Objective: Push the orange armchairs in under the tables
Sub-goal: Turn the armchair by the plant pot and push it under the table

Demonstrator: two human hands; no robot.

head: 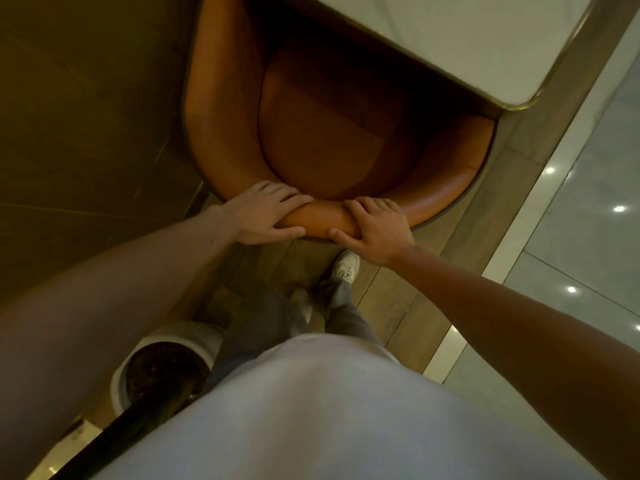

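An orange armchair with a curved padded back stands right below me. Its front part is tucked beneath a white table with a brass-coloured rim, and the table's edge hides the front of the seat. My left hand grips the top of the backrest on its left side, fingers over the inner face and thumb on the outer face. My right hand holds the same backrest rim just to the right, a short gap between the two hands.
A round white planter filled with dark soil stands by my left leg. My feet are on wooden flooring behind the chair. A glossy pale tiled floor runs along the right. Dark wood panelling fills the left.
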